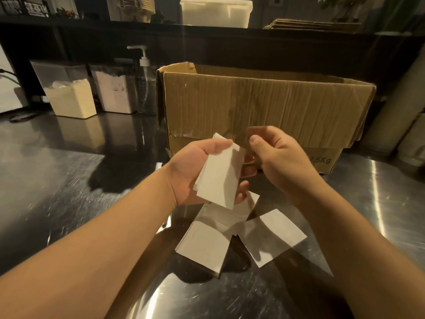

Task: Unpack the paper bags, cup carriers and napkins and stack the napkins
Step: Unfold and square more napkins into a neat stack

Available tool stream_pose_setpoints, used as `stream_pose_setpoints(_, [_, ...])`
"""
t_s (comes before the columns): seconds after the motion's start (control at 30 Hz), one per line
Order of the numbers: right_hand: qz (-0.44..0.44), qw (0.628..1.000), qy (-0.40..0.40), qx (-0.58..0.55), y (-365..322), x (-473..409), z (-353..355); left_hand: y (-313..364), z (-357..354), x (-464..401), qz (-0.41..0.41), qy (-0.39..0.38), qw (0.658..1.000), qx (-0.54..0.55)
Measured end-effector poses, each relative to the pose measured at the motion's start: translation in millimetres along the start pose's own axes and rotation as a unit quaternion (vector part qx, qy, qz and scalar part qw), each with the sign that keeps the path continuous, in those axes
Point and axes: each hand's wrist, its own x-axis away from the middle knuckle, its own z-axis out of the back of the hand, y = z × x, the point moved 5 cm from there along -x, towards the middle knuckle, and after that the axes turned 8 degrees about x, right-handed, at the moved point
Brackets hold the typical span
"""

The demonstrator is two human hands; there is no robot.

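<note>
Napkins are only partly gathered, I judge: my left hand (197, 171) grips a small bundle of napkins (220, 173) between thumb and curled fingers, and three loose napkins (207, 245) lie scattered on the steel counter (57, 180) below my fingers. My right hand (278, 155) hangs just beside the bundle, fingers loosely bent, holding nothing. Beyond my fingers stands the cardboard box (253, 102); its inside is hidden, so I cannot see paper bags or cup carriers.

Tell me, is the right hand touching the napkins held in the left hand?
Apart. The head view shows a dark gap between the right hand and the napkins that the left hand grips.
</note>
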Motion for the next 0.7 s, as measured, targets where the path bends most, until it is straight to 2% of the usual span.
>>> stream_pose_setpoints(0.07, [-0.019, 0.996, 0.031, 0.083, 5, -6, 10, 4, 1, 0, -0.002, -0.024, 0.999, 0.044])
stream_pose_setpoints(0.1, [-0.031, 0.988, 0.009, 0.148, 9, -8, 10, 7, 3, 0, -0.009, -0.034, 0.998, 0.055])
stream_pose_setpoints(0.17, [-0.058, 0.955, -0.093, 0.275, 18, -7, -4, 11, 6, 0, -0.021, -0.043, 0.997, 0.063])
stream_pose_setpoints(0.23, [-0.081, 0.913, -0.189, 0.353, 26, -1, -20, 14, 8, 1, -0.03, -0.037, 0.997, 0.067])
stream_pose_setpoints(0.33, [-0.091, 0.874, -0.246, 0.408, 24, 6, -28, 15, 9, 0, -0.04, -0.023, 0.996, 0.073])
stream_pose_setpoints(0.6, [-0.115, 0.898, -0.238, 0.352, 22, 9, -30, 16, 15, -4, -0.066, 0.008, 0.996, 0.064])
stream_pose_setpoints(0.7, [-0.104, 0.914, -0.196, 0.339, 18, 5, -23, 17, 17, -5, -0.071, 0.013, 0.995, 0.069])
